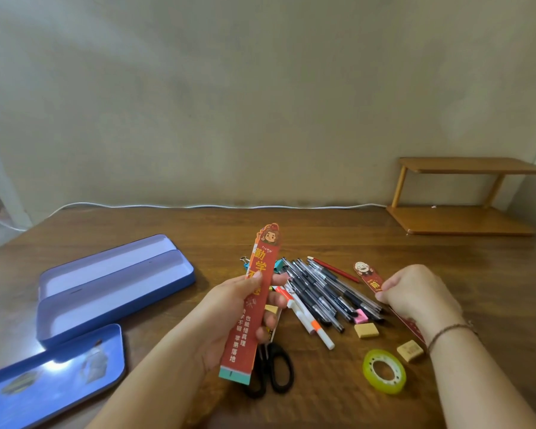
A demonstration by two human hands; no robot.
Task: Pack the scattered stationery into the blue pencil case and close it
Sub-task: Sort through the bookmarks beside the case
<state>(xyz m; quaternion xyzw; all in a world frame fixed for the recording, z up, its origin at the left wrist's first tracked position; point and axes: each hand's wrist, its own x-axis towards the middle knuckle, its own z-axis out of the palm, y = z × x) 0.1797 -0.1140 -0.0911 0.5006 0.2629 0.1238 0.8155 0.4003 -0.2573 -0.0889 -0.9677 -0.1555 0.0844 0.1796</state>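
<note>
Left hand (229,308) fingers grasp a red bookmark (254,301); right hand (415,292) fingers pinch another bookmark (370,280) — pens (325,289) lie between, open pencil case (112,283) near the bench's left edge.

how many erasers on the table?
3. Pink eraser against the black pens' near ends; tan eraser just nearer; second tan eraser beside the green tape roll. Others may be hidden.
</note>
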